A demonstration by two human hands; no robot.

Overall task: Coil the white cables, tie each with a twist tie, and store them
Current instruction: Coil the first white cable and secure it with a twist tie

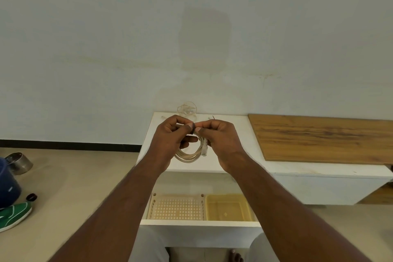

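Two bare forearms are reaching forward from the bottom of the view, over an open drawer (200, 222) holding a perforated basket (177, 208) beside a clear yellowish tray (228, 207). Above the white counter (244, 134), the left hand (170, 140) and the right hand (221, 140) are meeting fingertip to fingertip, each pinching a dark twist tie (193, 128) wrapped at the top of a coiled white cable (191, 155). The coil is hanging below the hands, its clear plug (204, 148) pointing down just beside the right palm. A second cable (188, 109), loosely looped, is lying at the back of the counter against the wall. A wooden board (319, 138) is resting on the counter to the right. On the floor at left, a green shoe (14, 216), a blue bucket (7, 185) and a metal tin (19, 162) are sitting well apart from the work.
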